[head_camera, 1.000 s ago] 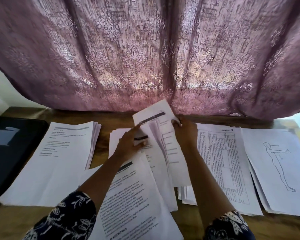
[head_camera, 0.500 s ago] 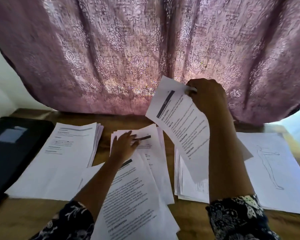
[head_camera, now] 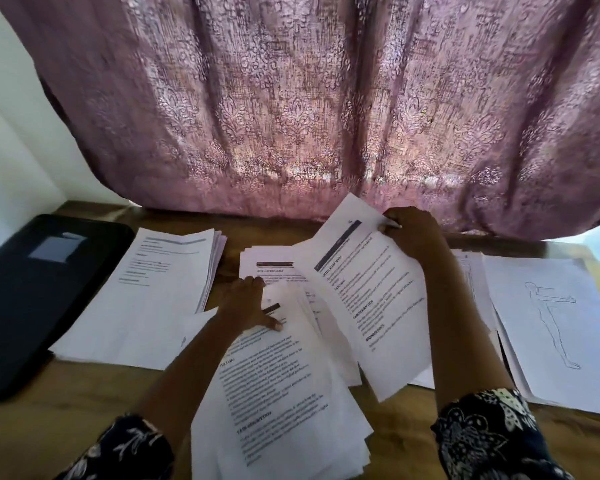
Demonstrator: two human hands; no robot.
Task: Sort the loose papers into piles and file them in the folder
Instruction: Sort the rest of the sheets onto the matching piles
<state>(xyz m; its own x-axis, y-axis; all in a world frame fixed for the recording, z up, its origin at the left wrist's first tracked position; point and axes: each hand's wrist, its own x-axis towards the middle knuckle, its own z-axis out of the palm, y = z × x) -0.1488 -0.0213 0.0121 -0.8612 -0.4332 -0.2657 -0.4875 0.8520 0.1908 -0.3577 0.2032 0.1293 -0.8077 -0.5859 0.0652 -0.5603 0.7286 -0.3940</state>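
Since the sheet [head_camera: 374,306] was up against the curtain [head_camera: 309,116] half a second back, the right hand [head_camera: 414,233] has brought it down. It now hangs just right of the middle pile [head_camera: 271,268], overlapping its edge (grip pinched on the sheet's top corner). The left hand [head_camera: 248,306] has slid off the middle pile onto the loose stack [head_camera: 281,393] just in front of it, lying flat, grip released, holding nothing.

My guess: this page lands on the middle pile next, since both carry the same dark header bar. So it's still sorting. The black folder [head_camera: 32,289] sits on the worktop [head_camera: 84,393] well left of the middle pile, untouched, with the left pile [head_camera: 153,289] between them.

Writing: headings look like "TASK GOAL" and "TASK DESCRIPTION", body text too blurred. The folder's pale label [head_camera: 54,247] looks blank.
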